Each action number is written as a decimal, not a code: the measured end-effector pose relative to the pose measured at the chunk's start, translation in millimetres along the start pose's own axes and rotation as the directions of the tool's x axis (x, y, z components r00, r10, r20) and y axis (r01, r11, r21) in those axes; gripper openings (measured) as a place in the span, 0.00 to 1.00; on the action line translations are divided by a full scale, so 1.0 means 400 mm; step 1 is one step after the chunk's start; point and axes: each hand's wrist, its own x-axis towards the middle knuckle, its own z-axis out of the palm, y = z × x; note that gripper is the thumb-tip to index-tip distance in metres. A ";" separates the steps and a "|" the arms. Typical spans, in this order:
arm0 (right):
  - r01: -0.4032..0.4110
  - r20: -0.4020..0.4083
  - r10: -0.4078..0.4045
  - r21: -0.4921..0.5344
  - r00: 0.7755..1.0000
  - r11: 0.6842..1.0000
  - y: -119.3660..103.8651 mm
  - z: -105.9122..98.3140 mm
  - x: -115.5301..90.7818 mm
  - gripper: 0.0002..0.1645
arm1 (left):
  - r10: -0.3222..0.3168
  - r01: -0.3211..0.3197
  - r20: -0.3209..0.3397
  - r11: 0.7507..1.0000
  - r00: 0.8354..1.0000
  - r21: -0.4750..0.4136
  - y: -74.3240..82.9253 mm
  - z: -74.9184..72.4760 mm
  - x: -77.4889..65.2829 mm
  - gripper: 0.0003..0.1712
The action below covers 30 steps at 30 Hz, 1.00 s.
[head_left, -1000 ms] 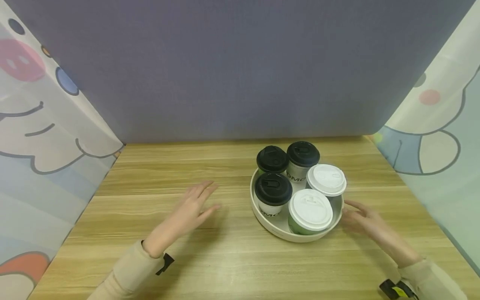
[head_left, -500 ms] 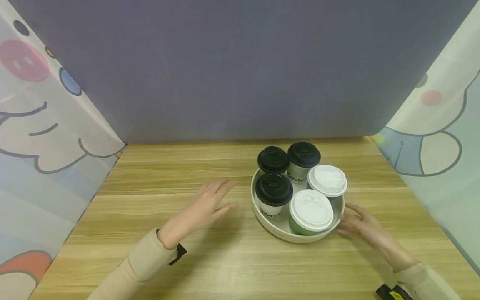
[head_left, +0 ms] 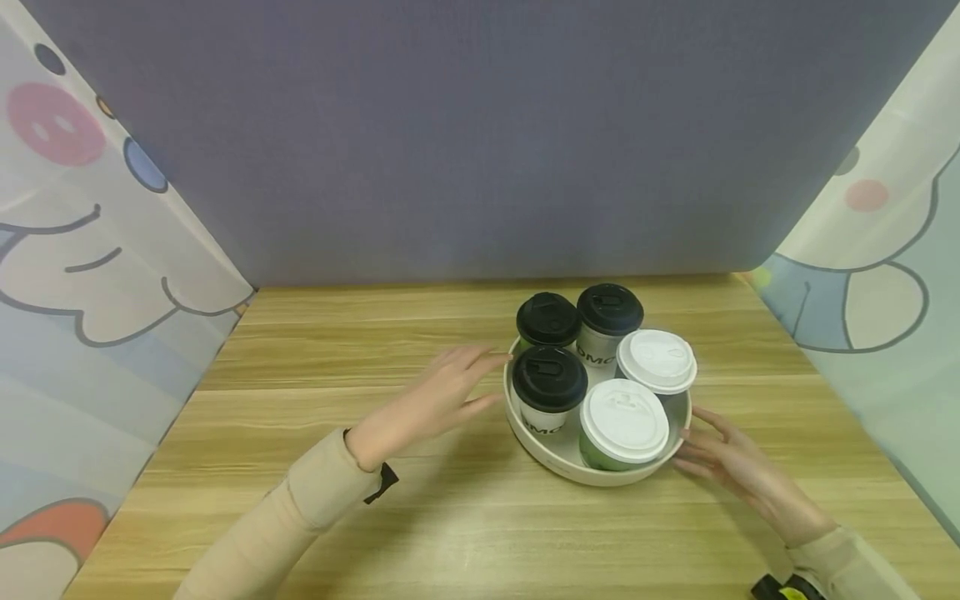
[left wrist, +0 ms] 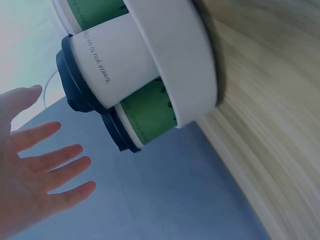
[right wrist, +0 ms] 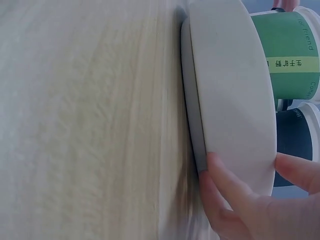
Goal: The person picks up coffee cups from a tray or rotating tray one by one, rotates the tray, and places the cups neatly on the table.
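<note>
A round white tray (head_left: 558, 467) on the wooden table holds several lidded paper coffee cups. A cup with a black lid (head_left: 550, 379) stands at its near left, with two more black lids behind. Two cups at the right have white lids (head_left: 624, 421). My right hand (head_left: 723, 458) grips the tray's right side; in the right wrist view the thumb (right wrist: 295, 169) is at the rim and the fingers lie against the outer wall. My left hand (head_left: 442, 392) is by the tray's left side, fingers spread and holding nothing; the left wrist view shows it apart from the cups.
The wooden table (head_left: 337, 333) runs back to a grey-blue panel (head_left: 480, 142). Cartoon-printed curtains (head_left: 75, 292) hang at both sides. Table surface stretches left of the tray and in front of it.
My left hand has moved right, toward the tray's left side. My right hand has closed in on the tray's right rim. The tray and cups have hardly shifted.
</note>
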 end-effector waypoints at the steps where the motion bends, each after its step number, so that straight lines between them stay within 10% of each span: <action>1: -0.003 -0.005 0.003 0.005 1.000 1.000 0.001 0.000 0.000 0.48 | 0.014 -0.014 0.000 1.000 1.000 0.003 0.002 0.000 0.009 0.27; 12: -0.017 -0.035 0.020 0.096 0.999 0.995 0.016 -0.002 0.004 0.46 | 0.070 -0.074 0.132 0.997 0.989 0.025 0.040 -0.016 0.089 0.28; 30: -0.031 -0.031 0.035 0.124 0.999 0.992 0.023 -0.012 0.011 0.46 | 0.083 -0.112 0.374 0.992 0.924 0.057 0.087 0.000 0.172 0.35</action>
